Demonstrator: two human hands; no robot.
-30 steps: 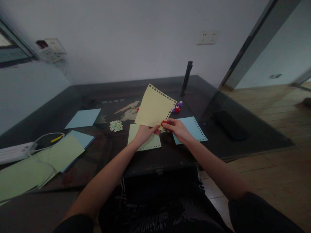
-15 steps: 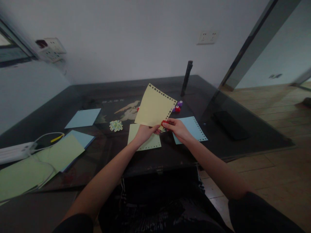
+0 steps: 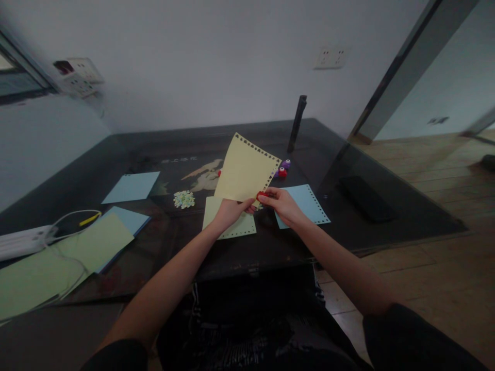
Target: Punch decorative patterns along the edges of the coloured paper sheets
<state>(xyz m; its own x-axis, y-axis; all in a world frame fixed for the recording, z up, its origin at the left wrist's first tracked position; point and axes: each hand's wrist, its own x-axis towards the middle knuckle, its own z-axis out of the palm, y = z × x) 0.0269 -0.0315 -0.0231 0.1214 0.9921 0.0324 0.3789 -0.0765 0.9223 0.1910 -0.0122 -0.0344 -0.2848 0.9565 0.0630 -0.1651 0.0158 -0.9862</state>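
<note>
- Head view, only one. Clock centred on the small red piece (image 3: 262, 197), 12 = toward wall.
- Right hand (image 3: 284, 206): closed, thumb and fingers pinching the red piece; piece mostly covered by fingers, sits at the lower right corner of the yellow sheet (image 3: 247, 167).
- Left hand (image 3: 231, 211): closed, thumb on top, gripping the yellow sheet by its near edge, thumb tip right by the red piece.
- Yellow sheet: tilted up off the counter (image 3: 270, 247), extends toward 11; rows of small holes on far and right edges.
- Second yellow sheet (image 3: 242, 226): flat at 7 to 8, partly under the left hand in view, holes along near edge.
- Blue sheet (image 3: 307, 205): flat at 3, just beside right hand, holes on right edge.
- Pile of tiny paper bits (image 3: 184, 199): 9, near.
- Another blue sheet (image 3: 131, 187): 9, further out.
- Green and blue sheet stack (image 3: 93, 247): between 8 and 9, white cable across it, white power strip (image 3: 27, 242) beyond.
- Red and purple pieces with white spots (image 3: 282, 173): 1 to 2, just past the yellow sheet; one more bit of red peeks out at 10 to 11.
- Black stick (image 3: 297, 123): upright, 1.
- Dark flat slab (image 3: 366, 198): 3, well apart.
</note>
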